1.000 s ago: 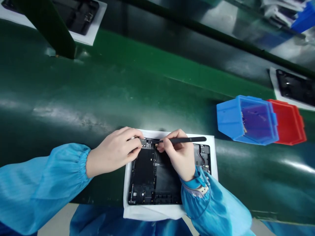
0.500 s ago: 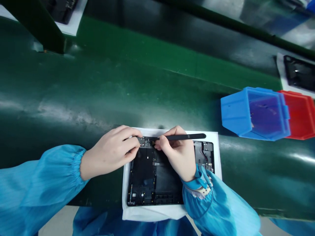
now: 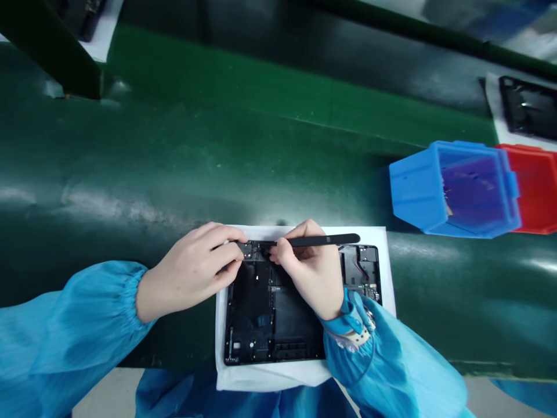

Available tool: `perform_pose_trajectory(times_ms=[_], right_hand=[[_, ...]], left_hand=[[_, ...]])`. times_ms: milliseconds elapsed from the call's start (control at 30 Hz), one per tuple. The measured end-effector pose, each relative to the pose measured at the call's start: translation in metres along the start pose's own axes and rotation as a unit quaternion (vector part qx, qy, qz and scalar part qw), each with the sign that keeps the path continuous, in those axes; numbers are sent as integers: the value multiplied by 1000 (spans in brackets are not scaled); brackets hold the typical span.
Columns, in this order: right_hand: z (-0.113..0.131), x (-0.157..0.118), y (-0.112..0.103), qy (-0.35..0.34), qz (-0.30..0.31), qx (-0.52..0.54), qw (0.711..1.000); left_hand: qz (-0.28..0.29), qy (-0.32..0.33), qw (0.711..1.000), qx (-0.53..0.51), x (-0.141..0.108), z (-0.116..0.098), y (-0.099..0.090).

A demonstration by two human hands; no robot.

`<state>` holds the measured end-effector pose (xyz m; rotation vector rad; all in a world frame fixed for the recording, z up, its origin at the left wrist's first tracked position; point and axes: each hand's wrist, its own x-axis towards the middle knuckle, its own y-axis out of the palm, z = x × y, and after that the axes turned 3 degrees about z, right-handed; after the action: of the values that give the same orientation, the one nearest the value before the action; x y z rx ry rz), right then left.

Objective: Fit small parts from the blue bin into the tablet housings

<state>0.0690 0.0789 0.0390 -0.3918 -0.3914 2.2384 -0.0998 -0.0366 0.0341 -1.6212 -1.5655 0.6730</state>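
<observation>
A black device housing [image 3: 300,316] with small parts inside lies on a white sheet [image 3: 270,377] at the table's front edge. My left hand [image 3: 195,267] is at its upper left corner, thumb and fingertips bent together over a small metal-looking part [image 3: 246,250]; whether they pinch anything is too small to tell. My right hand [image 3: 311,267] is closed around a dark slim tool [image 3: 331,239], like tweezers, whose back end points right. The tool's tip reaches the housing's top edge beside my left fingertips and is mostly hidden by my fingers.
A blue bin [image 3: 455,191] with small items inside stands on the green table [image 3: 195,151] at right, a red bin [image 3: 537,188] behind it. Another black housing [image 3: 528,107] lies at far right. A dark post [image 3: 56,52] stands at upper left, near a further dark part.
The camera view has shifted slightly, so the bins sit a little higher. Both hands stay at the housing's top edge, with the tool still in my right hand.
</observation>
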Motion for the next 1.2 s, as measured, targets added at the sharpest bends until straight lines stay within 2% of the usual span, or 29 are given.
perform_pose_trajectory(times_ms=[567,800,1200], right_hand=[[-1,-1,1,-13,4,-6,1000],[0,-3,1,-23,13,-24,999],[5,-2,-3,-55,22,-62,996]], left_hand=[[-2,11,1000,15,2,-2,1],[0,51,996,74,3,-3,1],[22,54,989,134,5,-5,2]])
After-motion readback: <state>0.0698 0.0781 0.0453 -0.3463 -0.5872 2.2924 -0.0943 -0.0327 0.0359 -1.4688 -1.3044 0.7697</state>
